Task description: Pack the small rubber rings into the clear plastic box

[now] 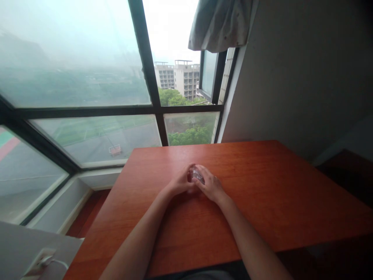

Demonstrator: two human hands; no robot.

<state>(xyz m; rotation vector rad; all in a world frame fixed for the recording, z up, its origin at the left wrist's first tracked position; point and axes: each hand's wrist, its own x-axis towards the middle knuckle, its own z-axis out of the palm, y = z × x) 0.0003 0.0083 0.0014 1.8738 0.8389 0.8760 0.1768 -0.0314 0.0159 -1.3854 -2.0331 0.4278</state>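
A small, clear, shiny object (198,175), looking like a transparent case, is between my two hands over the far middle of the table. Its exact kind cannot be made out. My left hand (181,182) curves around its left side, thumb and fingers closed on it. From the right, my right hand (211,184) wraps it with the fingers over the top and the thumb at the near side. The fingers cover much of the object, and whether it touches the tabletop is hidden.
The reddish-brown wooden table (256,202) stretches out on both sides of my arms. Beyond its far edge stand dark-framed windows (87,112), with a short curtain (221,27) above one open pane. A wall socket with a plug (45,259) is at the lower left.
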